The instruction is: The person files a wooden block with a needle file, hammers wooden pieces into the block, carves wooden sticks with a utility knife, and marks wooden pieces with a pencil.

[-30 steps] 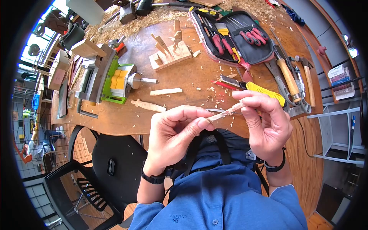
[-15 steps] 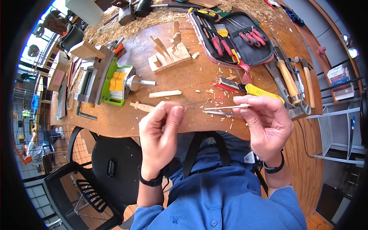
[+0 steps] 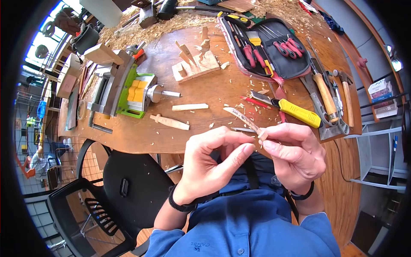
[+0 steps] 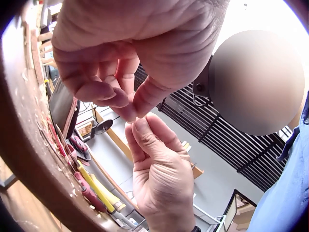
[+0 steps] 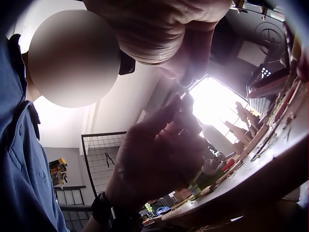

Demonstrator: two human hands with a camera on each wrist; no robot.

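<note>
My right hand (image 3: 297,156) pinches a small carved wooden knife (image 3: 242,118) between thumb and fingers near its crosspiece. The slim, slightly curved blade points up and left, over the table. Close beside the crosspiece is my left hand (image 3: 216,160), thumb and forefinger bent towards each other; I cannot tell whether they grip the piece. In the left wrist view, the fingertips of the left hand (image 4: 135,53) meet those of the right hand (image 4: 164,179). Dark shadow covers both hands in the right wrist view. A thin metal blade (image 3: 243,129) lies on the table behind the hands.
A similar carved wooden piece (image 3: 171,123) and a pale wood strip (image 3: 190,106) lie to the left. Beyond them stand a green vise (image 3: 132,92) and a notched wooden block (image 3: 197,66). A yellow utility knife (image 3: 299,112), tool case (image 3: 287,60) and hammer (image 3: 346,94) occupy the right.
The left hand let go of the wooden knife and drew back left, then returned to the right hand. The right hand has turned the knife, so its blade now points up and left.
</note>
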